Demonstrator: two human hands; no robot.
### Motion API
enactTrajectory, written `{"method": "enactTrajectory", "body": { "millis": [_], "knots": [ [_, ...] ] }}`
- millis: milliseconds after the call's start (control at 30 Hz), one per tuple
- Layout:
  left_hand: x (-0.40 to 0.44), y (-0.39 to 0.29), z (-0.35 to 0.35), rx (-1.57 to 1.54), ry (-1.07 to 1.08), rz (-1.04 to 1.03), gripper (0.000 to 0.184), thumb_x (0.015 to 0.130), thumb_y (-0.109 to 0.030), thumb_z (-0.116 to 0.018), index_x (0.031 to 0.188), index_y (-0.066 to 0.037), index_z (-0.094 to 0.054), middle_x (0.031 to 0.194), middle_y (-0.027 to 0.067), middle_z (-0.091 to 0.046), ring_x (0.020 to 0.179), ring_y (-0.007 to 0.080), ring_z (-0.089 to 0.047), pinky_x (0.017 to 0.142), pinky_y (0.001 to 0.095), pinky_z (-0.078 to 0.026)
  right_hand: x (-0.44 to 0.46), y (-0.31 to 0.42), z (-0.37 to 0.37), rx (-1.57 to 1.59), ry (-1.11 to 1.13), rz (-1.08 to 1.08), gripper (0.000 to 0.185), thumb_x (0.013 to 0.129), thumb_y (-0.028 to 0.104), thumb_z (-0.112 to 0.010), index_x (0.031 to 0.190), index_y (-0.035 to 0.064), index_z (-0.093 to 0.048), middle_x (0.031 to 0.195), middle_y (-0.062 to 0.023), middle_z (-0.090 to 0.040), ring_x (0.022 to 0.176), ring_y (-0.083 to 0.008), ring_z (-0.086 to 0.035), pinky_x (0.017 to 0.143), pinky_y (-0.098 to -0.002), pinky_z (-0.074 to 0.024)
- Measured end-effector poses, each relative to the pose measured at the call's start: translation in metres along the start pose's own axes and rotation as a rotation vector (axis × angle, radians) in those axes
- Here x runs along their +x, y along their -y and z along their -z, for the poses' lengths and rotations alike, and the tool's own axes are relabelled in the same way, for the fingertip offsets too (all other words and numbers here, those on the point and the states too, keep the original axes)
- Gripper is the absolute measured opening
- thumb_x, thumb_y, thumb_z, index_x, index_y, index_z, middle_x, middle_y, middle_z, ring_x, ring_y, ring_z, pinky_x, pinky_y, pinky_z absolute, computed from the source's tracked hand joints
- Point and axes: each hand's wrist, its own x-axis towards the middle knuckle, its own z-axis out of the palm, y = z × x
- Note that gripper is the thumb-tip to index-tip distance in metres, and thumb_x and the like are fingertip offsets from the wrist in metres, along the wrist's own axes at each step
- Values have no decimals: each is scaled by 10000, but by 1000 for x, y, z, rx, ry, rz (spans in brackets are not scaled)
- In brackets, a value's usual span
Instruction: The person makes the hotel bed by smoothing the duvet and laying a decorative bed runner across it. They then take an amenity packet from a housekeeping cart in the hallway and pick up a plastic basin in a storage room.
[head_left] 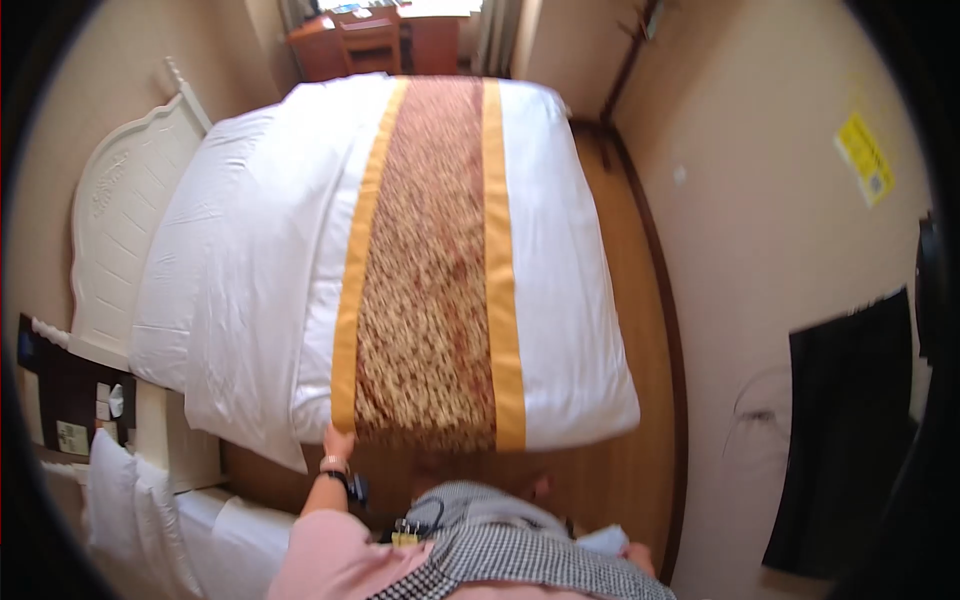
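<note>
A patterned brown-and-gold bed runner (430,250) with yellow borders lies across the white bedding (555,270) of a bed. My left hand (340,442), with a dark watch at its wrist, is closed on the runner's near left corner, at the side edge of the mattress. Low in the picture, beside my checked apron (520,555), my right hand (638,556) is partly visible. It is closed against a pale bluish cloth (603,540), and most of its fingers are hidden.
A white headboard (125,215) stands at the left. A second bed (225,530) with white pillows is at lower left, near a dark nightstand (70,400). Wooden floor (645,350) runs between bed and right wall. A desk chair (368,45) stands at the far end.
</note>
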Motion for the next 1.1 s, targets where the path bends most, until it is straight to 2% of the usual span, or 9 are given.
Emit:
{"method": "enactTrajectory", "body": {
  "millis": [133, 400, 633, 800, 900, 933, 1033, 1067, 1100],
  "knots": [
    [12, 18, 15, -99, 61, 314, 860, 662, -206, -723, 1363, 15, -275, 1342, 277, -373, 1257, 395, -353, 1055, 408, -308, -111, 142, -94, -498, 113, -43, 165, 843, 122, -565, 887, -22, -633, 760, -150, -643, 659, -215, -635, 606, -325, -515],
    [40, 64, 12, -347, 416, 452, 317, 755, -204, -699, 977, 2, -608, 892, 163, -658, 686, 248, -679, 636, 327, -536, -96, 185, -113, -152, 214, 4, 231, 883, 98, -576, 1022, -84, -602, 931, -176, -666, 781, -200, -666, 758, -272, -533],
    [54, 61, -2, 398, 448, 276, 336, 824, -234, -566, 1078, -26, -637, 1134, 178, -608, 1069, 304, -582, 907, 384, -461, -132, 211, -112, -472, 148, -1, 219, 876, 91, -557, 1031, -58, -597, 928, -179, -646, 765, -208, -654, 712, -300, -528],
    [34, -55, -5, 302, 218, 494, 481, 771, -281, -658, 1150, 3, -578, 1305, 247, -444, 1219, 346, -448, 989, 386, -402, -91, 190, -66, -327, 184, 15, 181, 851, 62, -551, 990, -40, -608, 838, -151, -649, 686, -194, -646, 632, -291, -523],
    [32, -116, -34, 315, 341, 244, 465, 778, -335, -630, 1081, 17, -614, 1227, 259, -515, 1145, 348, -512, 954, 390, -425, -53, 174, -24, -241, 200, 60, 163, 836, 44, -547, 965, -29, -614, 784, -135, -651, 639, -185, -642, 583, -286, -519],
    [35, -126, -51, 396, 339, -62, 405, 789, -310, -606, 929, 69, -634, 922, 238, -648, 897, 349, -630, 787, 396, -504, -35, 173, -8, -199, 197, 109, 158, 831, 38, -546, 957, -26, -616, 766, -129, -651, 623, -182, -640, 567, -284, -518],
    [40, -181, -109, 388, 557, -118, 329, 837, -286, -548, 929, 17, -635, 785, 161, -659, 714, 269, -654, 616, 381, -521, -1, 214, 52, -60, 141, 451, 145, 817, 21, -542, 932, -15, -623, 712, -112, -653, 576, -174, -636, 519, -278, -514],
    [24, -202, -130, 256, 349, -131, 303, 865, -263, -528, 961, 8, -626, 796, 137, -666, 685, 243, -649, 610, 357, -522, -42, 281, 67, -60, 92, 600, 123, 833, 32, -548, 921, -18, -617, 742, -103, -652, 622, -157, -630, 558, -287, -514],
    [-20, -275, -106, 141, 486, -33, 422, 820, -289, -561, 1106, 19, -600, 1084, 235, -607, 1035, 341, -574, 891, 380, -450, -45, 325, 82, -95, 38, 835, 125, 855, 75, -554, 906, -15, -626, 765, -68, -658, 715, -126, -621, 646, -263, -493]
  ]
}}
